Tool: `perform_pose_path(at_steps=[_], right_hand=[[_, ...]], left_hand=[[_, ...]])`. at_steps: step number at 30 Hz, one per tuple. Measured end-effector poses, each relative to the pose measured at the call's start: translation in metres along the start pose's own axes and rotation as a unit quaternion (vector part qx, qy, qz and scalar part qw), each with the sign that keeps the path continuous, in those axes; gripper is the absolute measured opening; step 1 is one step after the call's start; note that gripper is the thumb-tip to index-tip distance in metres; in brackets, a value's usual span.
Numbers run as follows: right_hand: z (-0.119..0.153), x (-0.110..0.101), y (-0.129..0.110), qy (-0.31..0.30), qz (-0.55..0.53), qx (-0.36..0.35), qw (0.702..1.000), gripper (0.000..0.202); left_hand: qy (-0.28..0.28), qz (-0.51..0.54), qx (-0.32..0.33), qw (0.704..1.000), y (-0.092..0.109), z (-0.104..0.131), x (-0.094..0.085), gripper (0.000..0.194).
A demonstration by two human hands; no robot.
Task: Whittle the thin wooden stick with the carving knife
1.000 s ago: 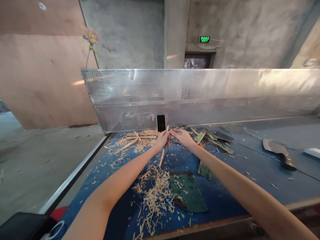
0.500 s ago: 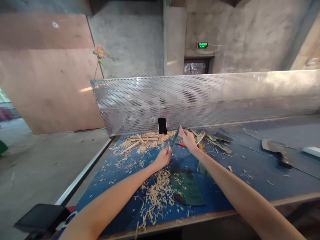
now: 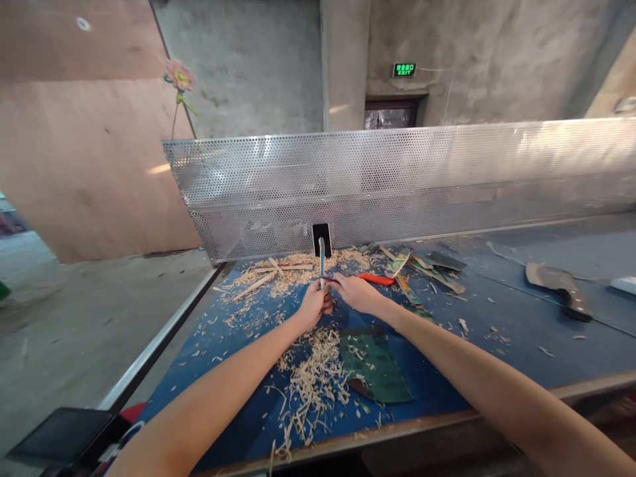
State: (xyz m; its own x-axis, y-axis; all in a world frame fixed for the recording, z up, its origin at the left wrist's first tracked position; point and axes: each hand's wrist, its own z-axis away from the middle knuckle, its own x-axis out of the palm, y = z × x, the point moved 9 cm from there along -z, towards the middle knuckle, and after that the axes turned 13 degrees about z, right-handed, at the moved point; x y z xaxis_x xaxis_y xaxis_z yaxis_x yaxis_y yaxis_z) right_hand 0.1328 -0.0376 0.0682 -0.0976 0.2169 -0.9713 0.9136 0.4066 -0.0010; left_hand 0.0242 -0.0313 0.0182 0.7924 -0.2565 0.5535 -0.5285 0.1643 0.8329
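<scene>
- My left hand is gripping a strip.
- My right hand is holding a knife.
- Past the far edge of the table, a sign is reading "EXIT".

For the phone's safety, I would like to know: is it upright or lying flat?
Upright: the phone stands before the perforated panel, its dark front facing the camera, partly behind the held strip.

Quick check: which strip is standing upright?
The bluish strip gripped in the left hand, its tip pointing up. The pale strips differ: they lie among the shavings, to the left of the hands.
</scene>
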Motion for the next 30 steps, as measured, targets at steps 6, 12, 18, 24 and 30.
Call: perform_pose_path(at_steps=[6, 12, 18, 24, 30], right_hand=[[-0.0022, 0.0061, 0.0035, 0.002, -0.004, -0.002, 1.0, 0.036], [-0.0023, 0.0073, 0.0043, 0.0, -0.021, 0.002, 1.0, 0.038], [-0.0013, 0.0054, -0.0018, -0.015, 0.021, -0.014, 1.0, 0.048], [-0.0004, 0.003, 0.001, -0.023, 0.066, -0.003, 0.998, 0.049], [0.0025, 0.0018, -0.0004, -0.038, 0.084, 0.003, 0.996, 0.049]], left_hand=[[0.015, 0.0, -0.029, 0.999, -0.004, -0.0018, -0.001, 0.038], [-0.002, 0.011, -0.043, 0.999, -0.0055, -0.0012, -0.0001, 0.039], [-0.004, 0.012, -0.044, 0.999, -0.0083, -0.0028, -0.0016, 0.042], [-0.015, -0.007, -0.028, 0.999, -0.0075, -0.001, 0.0012, 0.043], [-0.021, -0.037, -0.02, 0.999, -0.0078, 0.0002, 0.003, 0.046]])
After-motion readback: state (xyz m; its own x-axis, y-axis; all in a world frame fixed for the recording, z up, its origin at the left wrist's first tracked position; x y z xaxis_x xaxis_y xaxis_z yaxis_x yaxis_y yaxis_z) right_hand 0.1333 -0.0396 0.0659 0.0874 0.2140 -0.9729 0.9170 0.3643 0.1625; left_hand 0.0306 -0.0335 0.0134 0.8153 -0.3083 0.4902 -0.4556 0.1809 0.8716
